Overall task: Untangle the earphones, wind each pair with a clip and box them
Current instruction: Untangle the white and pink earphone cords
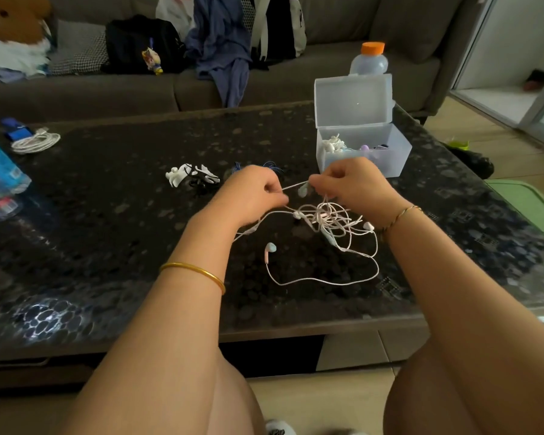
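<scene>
Head view, untangling stage. The left hand (pixel 252 189) and right hand (pixel 352 180) each pinch one strand of the pale pink earphones (pixel 327 219), fingers curled tight on the cord, with a short length drawn taut between them. An earbud (pixel 302 190) hangs just under the right hand. The rest of the cord lies as a knotted mass on the table (pixel 107 215), right of centre and below the hands, with one long loop trailing toward the near edge and a second earbud (pixel 269 248) lying free beside it.

Risk: pulling the taut strand further apart would probably cinch the knot rather than open it (the crossings are dense just below the right wrist), and a thin cord may strain where it joins a bud. A sharp tug could also drag the free earbud across the table, or send the right hand back into the box.

Containers: a translucent box (pixel 390 161) stands near the far right corner, just beyond the right hand, its hinged lid (pixel 354 100) upright and open. Inside lie white wound earphones (pixel 333 142) and some small lilac and dark pieces, too small to identify. White and black clips (pixel 192 177) wait on the table, left of the left hand.
</scene>
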`<state>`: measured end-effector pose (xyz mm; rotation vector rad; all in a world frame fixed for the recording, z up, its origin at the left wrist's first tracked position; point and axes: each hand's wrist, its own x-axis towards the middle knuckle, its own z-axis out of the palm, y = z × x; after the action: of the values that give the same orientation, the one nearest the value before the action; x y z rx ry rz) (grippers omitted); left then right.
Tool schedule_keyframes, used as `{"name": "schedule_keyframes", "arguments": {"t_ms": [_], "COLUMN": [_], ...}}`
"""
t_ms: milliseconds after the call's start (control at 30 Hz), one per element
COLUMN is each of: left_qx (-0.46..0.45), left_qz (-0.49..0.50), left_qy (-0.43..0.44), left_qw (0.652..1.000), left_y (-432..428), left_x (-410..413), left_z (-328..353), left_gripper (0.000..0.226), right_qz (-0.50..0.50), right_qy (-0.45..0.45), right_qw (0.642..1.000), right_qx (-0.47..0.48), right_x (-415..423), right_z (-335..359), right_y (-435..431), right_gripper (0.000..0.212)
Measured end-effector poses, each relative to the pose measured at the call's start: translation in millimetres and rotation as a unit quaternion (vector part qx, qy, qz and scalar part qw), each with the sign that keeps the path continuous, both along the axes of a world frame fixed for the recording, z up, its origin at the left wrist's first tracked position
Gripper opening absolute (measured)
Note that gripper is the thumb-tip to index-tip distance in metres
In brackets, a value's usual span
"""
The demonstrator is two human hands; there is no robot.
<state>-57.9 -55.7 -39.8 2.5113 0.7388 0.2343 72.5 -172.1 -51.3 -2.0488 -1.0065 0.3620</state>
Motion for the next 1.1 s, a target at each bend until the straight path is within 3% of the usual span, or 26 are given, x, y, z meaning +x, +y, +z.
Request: {"name": "schedule_keyframes", "arguments": {"t_ms": [200,267,367,500,633,700,800,900,967,1033,1100], "left_qx": [0.087,0.082,0.100,0.136,0.136,0.111,0.055,0.027,0.075,0.142,0.106], "left_qz": [0.185,0.236,0.303,0.376,0.393,0.401,0.369,0.301,0.264,0.201,0.058], "left_qy": [-0.102,-0.088,-0.094,-0.126,-0.011,0.089,0.241,0.341,0.323,0.226,0.111], "left_qw": [0.974,0.964,0.943,0.908,0.910,0.905,0.896,0.890,0.906,0.942,0.986], "left_y": [11.0,15.3,21.6,27.5,31.7,35.4,37.3,28.5,16.8,6.3,-1.5], "left_x": [-0.6,-1.6,-4.8,-17.2,-26.0,-27.5,-27.7,-22.9,-15.9,-4.5,7.1], "left_z": [3.0,4.0,3.2,6.2,5.3,3.0,-1.9,-8.2,-4.2,1.5,-0.1], "left_gripper": [0.020,0.023,0.024,0.027,0.030,0.035,0.048,0.056,0.057,0.060,0.078], "right_qz": [0.041,0.063,0.061,0.037,0.003,-0.017,-0.057,-0.030,-0.012,0.000,0.015], "right_qy": [0.200,0.185,0.093,0.065,0.033,0.097,0.218,0.228,0.224,0.217,0.219], "right_qw": [0.979,0.981,0.992,0.994,0.995,0.993,0.974,0.971,0.972,0.974,0.973], "right_qx": [0.011,-0.015,-0.065,-0.074,-0.091,-0.060,0.032,0.064,0.071,0.070,0.073], "right_x": [0.2,2.8,6.3,8.1,10.9,9.4,3.2,-1.8,-4.8,-5.7,-6.8], "right_z": [6.1,5.6,2.8,1.9,0.9,1.2,4.2,5.1,6.9,9.4,10.6], "right_y": [-3.2,-3.8,-5.9,-8.1,-6.8,-4.6,-3.3,-0.4,1.8,3.1,4.0], "right_gripper": [0.024,0.014,0.011,0.012,0.023,0.028,0.032,0.035,0.038,0.040,0.040]}}
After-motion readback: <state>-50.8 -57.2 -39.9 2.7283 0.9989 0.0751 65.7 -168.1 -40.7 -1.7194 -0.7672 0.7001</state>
